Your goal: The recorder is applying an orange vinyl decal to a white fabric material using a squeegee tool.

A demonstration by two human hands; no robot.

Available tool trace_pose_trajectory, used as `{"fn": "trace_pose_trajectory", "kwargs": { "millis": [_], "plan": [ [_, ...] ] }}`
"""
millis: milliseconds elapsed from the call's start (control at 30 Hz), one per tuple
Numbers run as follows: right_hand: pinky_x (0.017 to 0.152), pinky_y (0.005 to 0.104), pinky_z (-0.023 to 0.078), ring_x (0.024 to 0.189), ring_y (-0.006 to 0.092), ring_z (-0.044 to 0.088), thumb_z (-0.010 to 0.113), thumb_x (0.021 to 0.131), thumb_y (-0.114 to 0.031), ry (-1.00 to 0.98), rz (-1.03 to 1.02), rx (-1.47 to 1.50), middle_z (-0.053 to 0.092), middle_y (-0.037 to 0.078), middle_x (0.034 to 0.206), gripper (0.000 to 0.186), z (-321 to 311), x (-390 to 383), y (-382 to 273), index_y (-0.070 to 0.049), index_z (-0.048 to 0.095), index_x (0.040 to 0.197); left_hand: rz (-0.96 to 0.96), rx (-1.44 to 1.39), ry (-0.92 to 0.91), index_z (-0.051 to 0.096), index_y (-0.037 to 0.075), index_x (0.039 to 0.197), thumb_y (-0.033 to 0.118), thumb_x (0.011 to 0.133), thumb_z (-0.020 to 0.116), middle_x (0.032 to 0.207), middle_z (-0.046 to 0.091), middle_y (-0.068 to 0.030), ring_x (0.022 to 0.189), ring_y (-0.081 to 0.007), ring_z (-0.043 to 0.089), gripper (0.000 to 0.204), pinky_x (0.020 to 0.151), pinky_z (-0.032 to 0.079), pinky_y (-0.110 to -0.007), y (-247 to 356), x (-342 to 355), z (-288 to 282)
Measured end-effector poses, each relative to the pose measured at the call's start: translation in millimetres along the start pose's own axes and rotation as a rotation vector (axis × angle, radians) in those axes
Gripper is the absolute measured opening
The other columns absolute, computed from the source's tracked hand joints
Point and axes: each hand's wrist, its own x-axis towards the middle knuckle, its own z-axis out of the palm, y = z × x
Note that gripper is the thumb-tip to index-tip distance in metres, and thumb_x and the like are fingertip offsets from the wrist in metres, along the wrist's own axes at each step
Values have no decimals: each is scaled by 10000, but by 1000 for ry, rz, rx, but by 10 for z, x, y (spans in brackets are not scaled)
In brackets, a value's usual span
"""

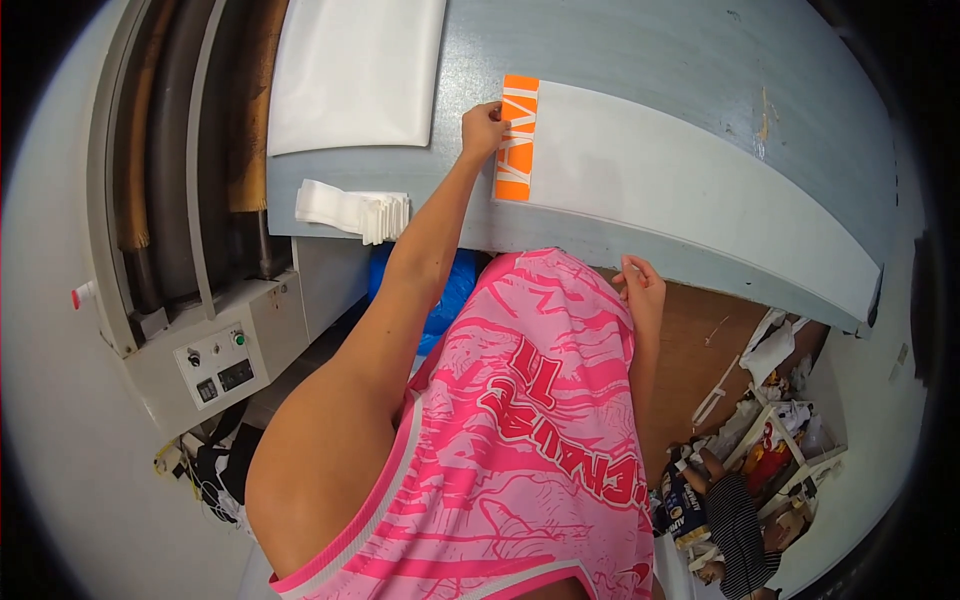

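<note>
My left hand (483, 130) is closed at the left edge of an orange strip with white lettering (517, 180), fingers pinched on it. The strip lies at the left end of a long white sheet (660, 190) on the grey table (640, 40). My right hand (638, 280) hangs by the table's front edge, fingers loosely apart and holding nothing visible. Left of my left forearm, a folded stack of narrow white pieces (350, 210) lies near that edge, and a large white pad or sheet (350, 75) sits above it.
A roller machine (175, 140) with a control panel (212, 368) stands at the left. A blue bag (440, 310) is under the table. At lower right are a cluttered shelf (820, 450) and a person in a dark striped top (735, 530). My pink garment fills the lower middle.
</note>
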Motion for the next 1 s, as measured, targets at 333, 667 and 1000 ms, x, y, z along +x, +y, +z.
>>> {"fn": "trace_pose_trajectory", "kwargs": {
  "millis": [333, 667, 1000],
  "plan": [
    [567, 225, 411, 623, 29, 511, 766, 1061, -260, 6, 21, 17, 725, 6, 813, 331, 27, 58, 109, 14, 753, 1246, 17, 345, 82, 693, 2, 1228, 407, 781, 921, 1196, 648, -227, 1097, -401, 669, 645, 907, 591, -496, 175, -158, 58],
    [572, 223, 415, 639, 25, 524, 766, 1064, -255, 10, 81, -13, 724, 5, 820, 317, -66, -66, 118, 3, 757, 1247, 62, 452, 185, 585, 60, 1473, 424, 768, 947, 1323, 568, -221, 1161, -412, 562, 872, 944, 537, -517, 230, -675, 260],
    [535, 206, 385, 592, 24, 516, 748, 1071, -307, -5, 32, -79, 730, 13, 834, 349, -63, -49, 155, -17, 754, 1266, 36, 301, 159, 668, 39, 1299, 331, 835, 923, 1287, 555, -231, 1189, -425, 569, 605, 949, 559, -512, 263, -697, 227]
  ]
}}
